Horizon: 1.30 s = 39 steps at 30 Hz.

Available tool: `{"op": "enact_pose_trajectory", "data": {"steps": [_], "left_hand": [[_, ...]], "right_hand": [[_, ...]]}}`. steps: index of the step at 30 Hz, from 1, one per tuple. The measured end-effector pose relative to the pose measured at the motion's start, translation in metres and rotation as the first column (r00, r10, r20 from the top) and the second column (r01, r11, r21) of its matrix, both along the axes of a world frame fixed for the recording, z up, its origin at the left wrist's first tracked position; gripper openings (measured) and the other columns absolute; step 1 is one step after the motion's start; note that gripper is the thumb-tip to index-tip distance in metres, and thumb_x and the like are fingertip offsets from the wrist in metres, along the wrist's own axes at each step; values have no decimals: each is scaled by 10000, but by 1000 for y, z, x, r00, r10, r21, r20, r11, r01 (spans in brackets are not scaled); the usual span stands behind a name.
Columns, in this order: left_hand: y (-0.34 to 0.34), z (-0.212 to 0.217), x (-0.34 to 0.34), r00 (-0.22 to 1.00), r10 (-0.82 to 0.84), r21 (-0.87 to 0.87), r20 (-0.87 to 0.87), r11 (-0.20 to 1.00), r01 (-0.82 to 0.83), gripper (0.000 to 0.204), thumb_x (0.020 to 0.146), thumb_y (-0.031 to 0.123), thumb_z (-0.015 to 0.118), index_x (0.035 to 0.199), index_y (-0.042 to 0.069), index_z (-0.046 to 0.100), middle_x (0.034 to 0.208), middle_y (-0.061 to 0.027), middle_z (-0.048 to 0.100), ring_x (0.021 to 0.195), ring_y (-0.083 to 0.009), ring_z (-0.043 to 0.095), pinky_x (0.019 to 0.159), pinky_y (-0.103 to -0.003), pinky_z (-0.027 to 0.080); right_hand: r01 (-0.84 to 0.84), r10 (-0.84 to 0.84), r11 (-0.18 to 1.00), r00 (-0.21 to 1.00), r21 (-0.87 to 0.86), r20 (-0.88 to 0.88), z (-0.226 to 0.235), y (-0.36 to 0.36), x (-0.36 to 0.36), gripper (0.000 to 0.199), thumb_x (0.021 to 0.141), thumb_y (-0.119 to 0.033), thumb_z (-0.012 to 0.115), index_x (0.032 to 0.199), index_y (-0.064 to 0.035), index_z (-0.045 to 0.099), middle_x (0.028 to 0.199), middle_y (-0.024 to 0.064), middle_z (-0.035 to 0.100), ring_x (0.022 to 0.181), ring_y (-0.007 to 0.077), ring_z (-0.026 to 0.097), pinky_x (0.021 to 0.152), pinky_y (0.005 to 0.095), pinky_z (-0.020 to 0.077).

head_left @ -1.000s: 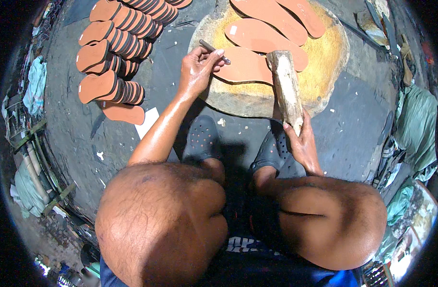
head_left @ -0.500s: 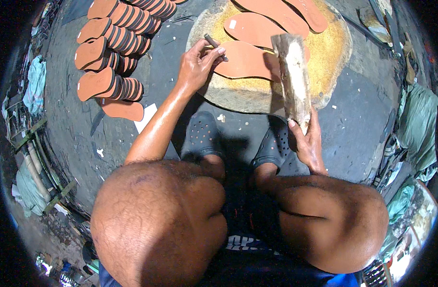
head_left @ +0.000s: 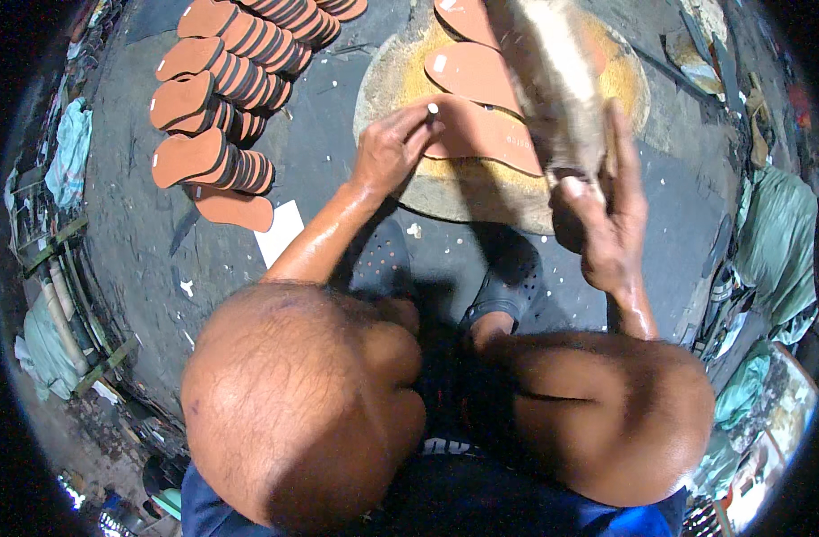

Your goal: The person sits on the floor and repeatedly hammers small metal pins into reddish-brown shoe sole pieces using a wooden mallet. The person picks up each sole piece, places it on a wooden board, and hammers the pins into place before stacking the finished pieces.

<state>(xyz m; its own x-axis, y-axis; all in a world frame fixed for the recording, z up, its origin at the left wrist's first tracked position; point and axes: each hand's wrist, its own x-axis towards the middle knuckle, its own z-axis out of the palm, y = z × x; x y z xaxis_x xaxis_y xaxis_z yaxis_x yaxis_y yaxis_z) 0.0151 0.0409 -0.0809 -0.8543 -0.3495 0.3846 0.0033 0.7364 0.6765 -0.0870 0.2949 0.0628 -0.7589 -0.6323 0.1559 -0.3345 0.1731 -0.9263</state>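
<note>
Both forearms are bare, with no sleeves, gloves, rings or watch near the fingers (head_left: 408,125). The knees are bare too, above blue shorts (head_left: 445,501). Dark perforated clogs (head_left: 381,259) cover both feet, well below the fingers.

Flat orange sole (head_left: 490,134) on round slab; wooden mallet (head_left: 553,80) raised.

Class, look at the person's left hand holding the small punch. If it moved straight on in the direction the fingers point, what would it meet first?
The left hand points forward and right, so it would probably first meet the orange sole on the round block; the punch already seems to touch it, though depth is unclear.
</note>
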Motion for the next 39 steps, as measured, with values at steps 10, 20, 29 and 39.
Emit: {"op": "enact_pose_trajectory", "data": {"steps": [10, 20, 29, 39], "left_hand": [[3, -12, 4, 994, 0, -161, 108, 987, 18, 162, 848, 154, 738, 871, 19, 651, 944, -158, 693, 865, -366, 695, 758, -457, 568], [-7, 6, -19, 973, 141, 857, 182, 463, -227, 244, 1002, 229, 694, 979, -14, 704, 933, -93, 741, 795, -134, 711, 723, -278, 579], [-17, 10, -105, 992, -12, 603, 128, 795, -68, 288, 995, 246, 697, 982, -42, 692, 817, -103, 727, 771, -142, 699, 698, -322, 558], [-12, -8, -106, 988, -13, 498, 152, 865, -65, 254, 1011, 199, 660, 1023, -53, 688, 884, -132, 736, 838, -168, 717, 744, -329, 564]], "right_hand": [[-172, 180, 930, 984, 324, 3, -60, -6, 27, 751, 980, -205, 598, 1636, -127, 241, 1439, 303, 549, 1294, 489, 555, 1074, 481, 458], [-23, -51, 779, 994, 627, 100, -81, 42, 31, 728, 996, -230, 600, 1635, -188, 253, 1214, 347, 660, 1088, 535, 642, 910, 544, 545], [106, -183, 918, 968, 382, 171, -83, 46, 27, 756, 998, -256, 581, 1643, -111, 215, 1530, 302, 459, 1430, 428, 441, 1175, 451, 361], [141, -168, 983, 950, 119, 263, -46, 26, -11, 784, 985, -201, 576, 1633, -2, 181, 1656, 241, 283, 1548, 323, 248, 1256, 393, 185]]}}
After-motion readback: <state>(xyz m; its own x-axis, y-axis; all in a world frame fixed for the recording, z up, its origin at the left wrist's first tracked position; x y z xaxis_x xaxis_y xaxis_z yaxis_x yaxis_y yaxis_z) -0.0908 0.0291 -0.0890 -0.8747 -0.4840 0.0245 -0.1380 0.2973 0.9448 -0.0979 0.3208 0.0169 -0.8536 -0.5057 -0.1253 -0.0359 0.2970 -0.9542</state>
